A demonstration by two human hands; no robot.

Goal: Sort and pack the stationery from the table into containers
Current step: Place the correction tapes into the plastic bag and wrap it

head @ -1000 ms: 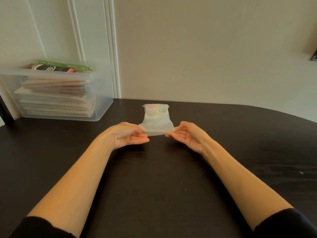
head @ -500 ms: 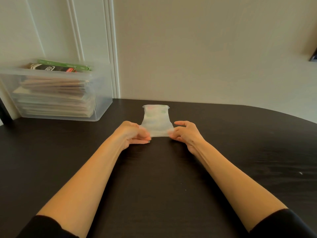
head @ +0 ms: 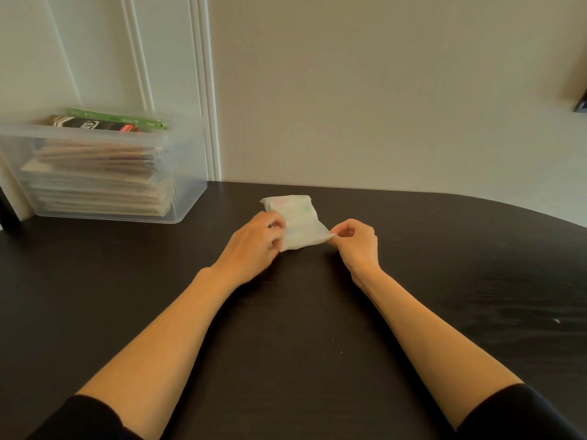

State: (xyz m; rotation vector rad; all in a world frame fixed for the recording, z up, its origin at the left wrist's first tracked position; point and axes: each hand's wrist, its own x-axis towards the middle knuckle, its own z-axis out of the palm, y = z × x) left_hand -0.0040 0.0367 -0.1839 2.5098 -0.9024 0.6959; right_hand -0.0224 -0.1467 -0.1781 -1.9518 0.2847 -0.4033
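- Since half a second ago the left hand (head: 254,249) has climbed from the packet's (head: 301,223) near edge to its left side. The right hand (head: 359,246) has slid out to the near right corner, and the packet now sits skewed, its near edge slanting.
- Nearest the camera, two black sleeves (head: 82,420) frame the bottom corners, with bare forearms reaching forward over a dark wood-grain table (head: 286,328).
- The left hand, knuckles up and slightly blurred, curls its fingers onto the packet's left edge and grips it. The thumb is hidden.
- The right hand pinches the packet's near right corner between thumb and forefinger, the other fingers folded in behind.
- The packet lies between the two hands near the middle of the table. It is small, soft and milky white, a little crumpled, and wider at the near end than the far. Faint pink and green marks show through towards its far end, but what is inside cannot be told.
- Well apart, at the far left of the table, stands a clear plastic container (head: 187,185) packed with a stack of flat paper goods (head: 95,179). A dark box (head: 82,124) and a green box (head: 117,118) lie on top at its rim.
- Behind it rises white panelled trim (head: 203,90) against a plain cream wall (head: 381,90).
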